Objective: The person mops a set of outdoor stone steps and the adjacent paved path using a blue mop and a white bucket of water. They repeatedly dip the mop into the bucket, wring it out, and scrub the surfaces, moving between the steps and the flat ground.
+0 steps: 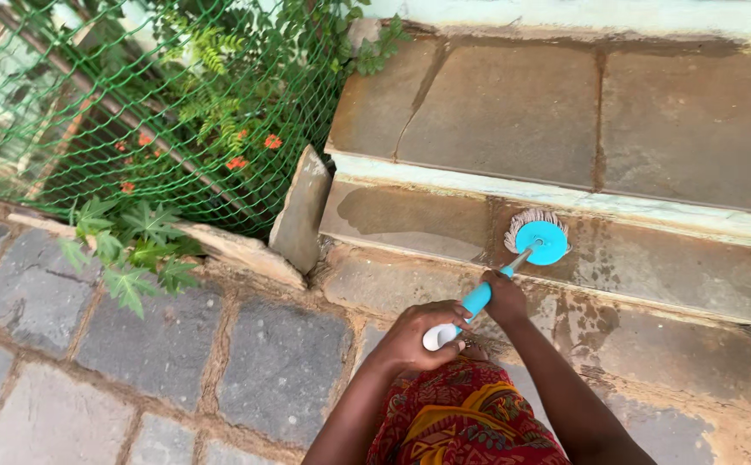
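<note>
Against the front face of the lower stone step (410, 220), the round blue scrubbing brush with pale bristles (539, 238) presses flat, just under the pale painted lip of the step's edge. Its blue-and-white plastic handle (470, 306) slants down to both hands. The left hand (418, 334) wraps the white end with its fingers curled shut around it; the right hand (504, 297) grips the blue shaft higher up, fingers closed as well. To the right of the brush the wet step face runs on unobstructed. To the left it ends at a tilted grey stone slab (300, 211) leaning by the corner, with green plastic netting (91, 103) and orange-flowered plants (237, 146) behind. Grey paving stones (281, 362) lie below, and a red and yellow patterned garment (466, 418) covers the person's lap.
</note>
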